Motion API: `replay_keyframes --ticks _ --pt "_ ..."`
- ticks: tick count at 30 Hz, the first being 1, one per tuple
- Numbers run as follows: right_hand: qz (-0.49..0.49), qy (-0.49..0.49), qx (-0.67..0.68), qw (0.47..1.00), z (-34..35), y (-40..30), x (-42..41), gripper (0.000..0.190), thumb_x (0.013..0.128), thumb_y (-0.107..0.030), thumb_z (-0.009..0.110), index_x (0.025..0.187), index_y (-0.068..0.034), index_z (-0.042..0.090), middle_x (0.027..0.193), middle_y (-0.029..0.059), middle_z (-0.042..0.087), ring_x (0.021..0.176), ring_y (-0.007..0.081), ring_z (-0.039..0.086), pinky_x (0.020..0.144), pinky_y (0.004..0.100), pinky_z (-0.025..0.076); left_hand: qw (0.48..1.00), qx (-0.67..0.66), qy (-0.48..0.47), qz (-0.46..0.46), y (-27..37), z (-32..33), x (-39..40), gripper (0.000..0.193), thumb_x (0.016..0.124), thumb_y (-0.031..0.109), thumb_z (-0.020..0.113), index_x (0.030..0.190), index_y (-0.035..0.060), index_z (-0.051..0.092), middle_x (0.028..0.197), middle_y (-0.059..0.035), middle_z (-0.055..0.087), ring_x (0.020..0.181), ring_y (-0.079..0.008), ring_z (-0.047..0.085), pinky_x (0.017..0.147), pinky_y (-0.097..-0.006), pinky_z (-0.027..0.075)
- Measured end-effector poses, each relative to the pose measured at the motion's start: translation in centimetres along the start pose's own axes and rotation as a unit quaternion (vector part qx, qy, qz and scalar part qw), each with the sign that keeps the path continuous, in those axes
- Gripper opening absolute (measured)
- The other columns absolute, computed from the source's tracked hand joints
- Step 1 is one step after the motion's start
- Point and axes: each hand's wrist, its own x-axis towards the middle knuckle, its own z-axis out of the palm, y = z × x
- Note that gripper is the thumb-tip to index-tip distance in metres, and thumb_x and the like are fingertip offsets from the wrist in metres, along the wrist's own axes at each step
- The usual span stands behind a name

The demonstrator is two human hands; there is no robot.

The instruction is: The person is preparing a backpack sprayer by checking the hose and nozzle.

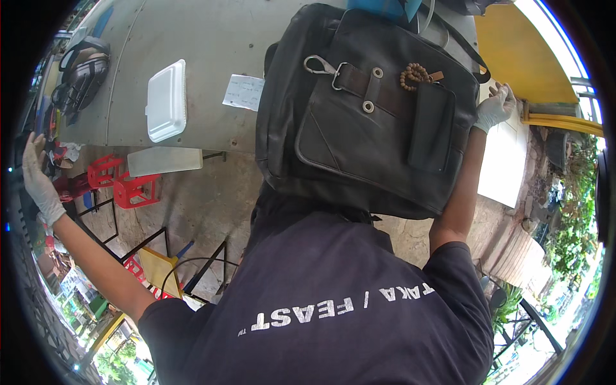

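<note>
My left hand, in a thin pale glove, is held out at the far left with its fingers extended and nothing in them. On the other side, my right hand wears a similar glove beside the right edge of a black leather bag. Its fingers are loosely bent, with no object visible in them. The bag lies in front of my chest and overlaps the table edge. A metal snap hook, a string of brown wooden beads and a dark, flat rectangular item are on its front.
On the grey metal table lie a white foam food box, a paper slip with writing and a dark bag. Red plastic stools stand below at left. A yellow panel and a white board are at right.
</note>
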Motion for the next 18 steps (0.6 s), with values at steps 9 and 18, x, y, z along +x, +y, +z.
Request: replay_keyframes --ticks 9,18 --pt "0.031 0.015 -0.002 0.999 0.1 0.6 0.1 0.022 0.103 -0.014 0.058 0.113 0.004 0.064 0.1 0.0146 0.073 0.081 0.0182 0.068 0.075 0.0312 0.055 0.986 -0.135 0.051 -0.087 3.2 3.2 -8.1 0.052 0.112 0.037 0.042 0.144 -0.0008 0.056 0.13 -0.0163 0.067 0.123 -0.0252 0.063 0.109 -0.0399 0.046" --pt "0.022 0.031 0.029 0.999 0.0 1.8 0.6 0.016 0.101 -0.014 0.062 0.109 -0.001 0.066 0.095 0.0082 0.072 0.078 0.0141 0.065 0.073 0.0301 0.053 0.99 -0.106 0.07 -0.061 6.3 5.2 -10.0 0.052 0.113 0.035 0.037 0.145 -0.0021 0.053 0.134 -0.0171 0.064 0.125 -0.0261 0.062 0.109 -0.0385 0.044"
